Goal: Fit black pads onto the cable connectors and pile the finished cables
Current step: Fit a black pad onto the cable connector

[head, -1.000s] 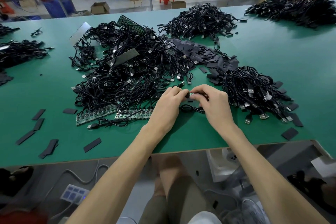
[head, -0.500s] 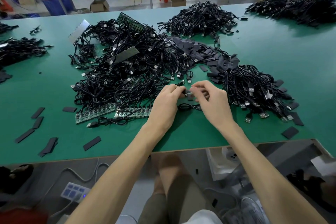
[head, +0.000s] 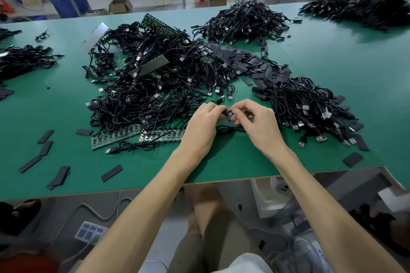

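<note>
Now: hands meet near the front edge of the surface [head: 221,162], centre; left hand [head: 203,127] grip pinches a connector [head: 226,113]; right hand [head: 260,125] grip, fingers curled, pinches the same connector's tip. Its cable [head: 230,128] loops on the surface just below. Behind, pads [head: 250,62] heaped; pile [head: 310,108] toward the right edge, tangle [head: 155,86] left.
</note>
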The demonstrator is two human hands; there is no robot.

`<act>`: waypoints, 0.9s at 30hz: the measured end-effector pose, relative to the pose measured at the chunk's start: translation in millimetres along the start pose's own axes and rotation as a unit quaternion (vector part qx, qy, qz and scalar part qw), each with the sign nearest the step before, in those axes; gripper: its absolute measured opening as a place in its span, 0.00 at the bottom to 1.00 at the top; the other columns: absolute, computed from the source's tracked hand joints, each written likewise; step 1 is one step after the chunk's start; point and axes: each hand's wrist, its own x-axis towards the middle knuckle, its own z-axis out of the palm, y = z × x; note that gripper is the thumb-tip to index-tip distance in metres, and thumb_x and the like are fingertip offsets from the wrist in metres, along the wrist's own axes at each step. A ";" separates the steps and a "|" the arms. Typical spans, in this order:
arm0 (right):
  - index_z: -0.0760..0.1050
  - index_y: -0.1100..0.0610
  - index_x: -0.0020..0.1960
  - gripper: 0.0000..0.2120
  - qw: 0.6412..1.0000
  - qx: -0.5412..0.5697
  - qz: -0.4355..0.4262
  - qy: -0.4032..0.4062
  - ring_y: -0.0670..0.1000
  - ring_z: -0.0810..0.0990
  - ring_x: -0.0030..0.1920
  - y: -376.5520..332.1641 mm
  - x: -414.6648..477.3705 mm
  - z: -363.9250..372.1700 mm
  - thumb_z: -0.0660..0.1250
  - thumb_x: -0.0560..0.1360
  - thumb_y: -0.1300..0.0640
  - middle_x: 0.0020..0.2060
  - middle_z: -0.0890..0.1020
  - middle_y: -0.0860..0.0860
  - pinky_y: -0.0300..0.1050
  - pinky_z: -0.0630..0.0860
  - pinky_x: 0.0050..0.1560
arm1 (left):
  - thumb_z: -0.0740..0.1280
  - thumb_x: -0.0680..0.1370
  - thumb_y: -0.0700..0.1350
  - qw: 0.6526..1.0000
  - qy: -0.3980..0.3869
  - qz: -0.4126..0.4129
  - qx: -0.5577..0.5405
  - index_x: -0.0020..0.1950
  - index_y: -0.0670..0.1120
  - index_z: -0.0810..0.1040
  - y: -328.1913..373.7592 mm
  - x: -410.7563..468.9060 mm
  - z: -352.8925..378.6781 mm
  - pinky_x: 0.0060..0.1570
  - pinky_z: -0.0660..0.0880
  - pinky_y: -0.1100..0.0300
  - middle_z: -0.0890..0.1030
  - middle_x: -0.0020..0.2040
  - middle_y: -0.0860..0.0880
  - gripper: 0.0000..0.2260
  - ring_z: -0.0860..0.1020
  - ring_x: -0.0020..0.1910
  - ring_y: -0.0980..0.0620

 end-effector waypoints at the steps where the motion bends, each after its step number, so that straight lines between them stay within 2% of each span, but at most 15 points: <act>1: 0.82 0.58 0.51 0.04 1.000 -0.001 -0.001 -0.001 0.43 0.83 0.38 -0.1 -0.1 -0.3 0.68 0.82 0.61 0.37 0.85 0.47 0.33 0.77 0.45 | 0.63 0.73 0.27 1.000 0.002 -0.002 -0.001 0.62 0.38 0.80 0.3 -0.2 -0.1 0.55 0.78 0.46 0.81 0.53 0.42 0.19 0.76 0.55 0.42; 6: 0.82 0.58 0.52 0.04 1.000 -0.003 0.002 -0.006 0.44 0.84 0.40 -2.1 -0.7 -0.5 0.68 0.81 0.61 0.38 0.86 0.47 0.39 0.80 0.48 | 0.63 0.74 0.26 1.000 0.001 -0.015 -0.011 0.63 0.39 0.79 1.7 -0.3 -0.9 0.56 0.78 0.48 0.80 0.55 0.43 0.20 0.77 0.55 0.44; 11: 0.82 0.57 0.52 0.04 1.000 -0.006 0.003 -0.009 0.43 0.84 0.40 -3.9 -1.4 -2.3 0.68 0.81 0.61 0.39 0.86 0.47 0.40 0.81 0.49 | 0.62 0.72 0.24 1.000 0.003 -0.022 -0.022 0.63 0.38 0.79 1.9 -0.4 -2.6 0.56 0.75 0.57 0.80 0.54 0.42 0.22 0.79 0.54 0.44; 15: 0.82 0.57 0.52 0.04 1.000 0.006 0.009 -0.013 0.43 0.84 0.40 -4.1 -1.5 -2.8 0.68 0.81 0.61 0.39 0.86 0.47 0.39 0.80 0.48 | 0.62 0.75 0.24 1.000 -0.002 -0.007 -0.027 0.64 0.36 0.79 1.1 0.4 -4.2 0.59 0.77 0.50 0.80 0.55 0.41 0.20 0.77 0.57 0.43; 18: 0.82 0.57 0.52 0.04 1.000 0.017 0.017 -0.015 0.43 0.84 0.40 -4.7 -1.2 -2.8 0.68 0.81 0.62 0.39 0.86 0.48 0.37 0.80 0.48 | 0.63 0.76 0.26 1.000 0.001 0.002 -0.019 0.64 0.37 0.79 -0.1 0.8 -3.4 0.59 0.76 0.49 0.80 0.56 0.41 0.18 0.76 0.58 0.43; 20: 0.82 0.57 0.52 0.04 0.999 0.023 0.027 -0.017 0.43 0.85 0.40 -5.2 -1.0 -2.4 0.68 0.81 0.63 0.40 0.86 0.49 0.39 0.81 0.48 | 0.64 0.76 0.26 1.000 0.007 0.000 -0.015 0.64 0.37 0.79 -0.6 0.8 -1.7 0.59 0.76 0.52 0.80 0.55 0.42 0.18 0.76 0.58 0.44; 23: 0.81 0.58 0.52 0.04 0.998 0.043 0.046 -0.019 0.43 0.85 0.40 -5.0 -0.8 -2.6 0.68 0.81 0.64 0.40 0.86 0.50 0.41 0.82 0.49 | 0.66 0.76 0.27 1.000 0.013 0.001 -0.003 0.63 0.38 0.80 -1.4 0.2 0.6 0.59 0.71 0.63 0.81 0.55 0.42 0.17 0.76 0.57 0.45; 25: 0.81 0.59 0.51 0.03 0.997 0.053 0.055 -0.020 0.45 0.85 0.41 -4.7 -0.5 -3.2 0.68 0.80 0.64 0.40 0.86 0.51 0.44 0.83 0.50 | 0.67 0.75 0.27 1.000 0.011 0.008 0.007 0.62 0.38 0.80 -2.1 0.1 1.8 0.57 0.68 0.64 0.81 0.54 0.42 0.17 0.76 0.56 0.45; 27: 0.81 0.60 0.51 0.03 0.996 0.063 0.063 -0.020 0.48 0.86 0.42 -4.8 -0.7 -4.1 0.69 0.80 0.64 0.40 0.86 0.52 0.48 0.83 0.52 | 0.67 0.75 0.27 1.000 0.009 0.015 0.011 0.61 0.38 0.80 -2.5 0.6 2.7 0.56 0.70 0.61 0.81 0.53 0.42 0.16 0.76 0.55 0.44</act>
